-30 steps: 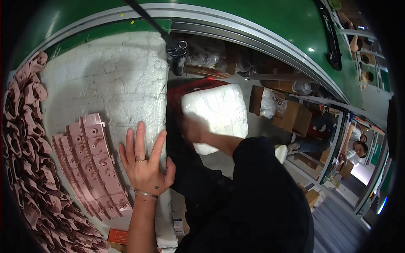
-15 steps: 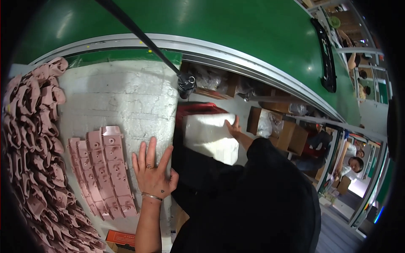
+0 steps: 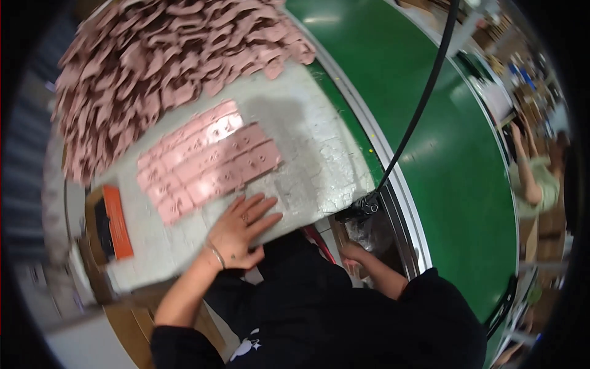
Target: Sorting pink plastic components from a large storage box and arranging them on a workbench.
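Note:
My left hand point(image 3: 241, 230) lies with fingers spread at the near edge of a table with a white, film-covered padded top point(image 3: 301, 184). Just beyond its fingertips are ribbed pink plastic panels point(image 3: 209, 161), lying side by side with small raised bosses. My right hand point(image 3: 354, 253) is low beside the table's edge, below the top, next to a red edge point(image 3: 319, 244) of something mostly hidden. Its fingers are blurred and partly hidden, so a grip cannot be made out.
A large heap of curved pink plastic parts point(image 3: 153, 67) covers the table's far side. An orange-and-black box point(image 3: 117, 221) stands at the left. To the right runs a green conveyor-like surface point(image 3: 455, 184) with a metal rail; a black pole point(image 3: 424, 92) crosses it. A person in light green point(image 3: 541, 178) is beyond.
The view has turned, swinging the table and heap round. The white wrapped block that my right hand touched is out of sight. My left hand stays spread on the table beside the panels.

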Demonstrator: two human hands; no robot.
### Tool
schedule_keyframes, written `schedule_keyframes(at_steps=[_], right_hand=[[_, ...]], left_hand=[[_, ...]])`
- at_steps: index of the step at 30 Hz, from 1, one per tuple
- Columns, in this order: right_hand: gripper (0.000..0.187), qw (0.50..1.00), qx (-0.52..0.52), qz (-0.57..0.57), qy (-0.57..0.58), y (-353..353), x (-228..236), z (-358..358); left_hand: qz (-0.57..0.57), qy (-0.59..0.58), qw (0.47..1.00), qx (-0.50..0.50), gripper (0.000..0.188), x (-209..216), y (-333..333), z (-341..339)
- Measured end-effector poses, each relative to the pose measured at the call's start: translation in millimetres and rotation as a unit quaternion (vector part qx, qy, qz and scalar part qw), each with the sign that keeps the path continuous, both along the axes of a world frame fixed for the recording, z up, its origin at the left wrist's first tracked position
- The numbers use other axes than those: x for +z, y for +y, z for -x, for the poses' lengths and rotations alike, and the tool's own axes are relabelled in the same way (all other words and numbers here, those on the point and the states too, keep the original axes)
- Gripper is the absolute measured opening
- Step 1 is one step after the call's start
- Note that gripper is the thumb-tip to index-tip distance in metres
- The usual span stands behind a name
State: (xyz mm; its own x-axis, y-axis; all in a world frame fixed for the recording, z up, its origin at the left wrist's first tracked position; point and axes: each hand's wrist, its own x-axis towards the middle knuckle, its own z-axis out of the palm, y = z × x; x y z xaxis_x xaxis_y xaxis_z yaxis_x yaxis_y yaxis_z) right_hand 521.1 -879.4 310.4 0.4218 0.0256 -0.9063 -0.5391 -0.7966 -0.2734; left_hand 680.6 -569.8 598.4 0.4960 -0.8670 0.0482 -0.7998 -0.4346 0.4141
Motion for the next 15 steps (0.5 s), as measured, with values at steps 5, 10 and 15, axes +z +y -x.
schedule_keyframes(at_steps=[5, 10, 15], right_hand=[[0.023, 0.893, 0.232, 0.029, -0.385, 133.2, 99.5, -72.3], [0.031, 0.798, 0.371, -0.304, -0.365, 123.4, 226.8, -85.7], [0.025, 0.714, 0.274, -0.424, -0.485, 100.5, 307.2, -114.1]], left_hand=[[-0.007, -0.002, 0.999, 0.046, 0.063, -6.9, -3.2, 6.7], [0.067, 0.005, 0.993, 0.101, 0.058, -8.3, 6.2, 18.3], [0.166, -0.038, 0.977, 0.132, 0.036, -15.3, 15.1, 21.1]])
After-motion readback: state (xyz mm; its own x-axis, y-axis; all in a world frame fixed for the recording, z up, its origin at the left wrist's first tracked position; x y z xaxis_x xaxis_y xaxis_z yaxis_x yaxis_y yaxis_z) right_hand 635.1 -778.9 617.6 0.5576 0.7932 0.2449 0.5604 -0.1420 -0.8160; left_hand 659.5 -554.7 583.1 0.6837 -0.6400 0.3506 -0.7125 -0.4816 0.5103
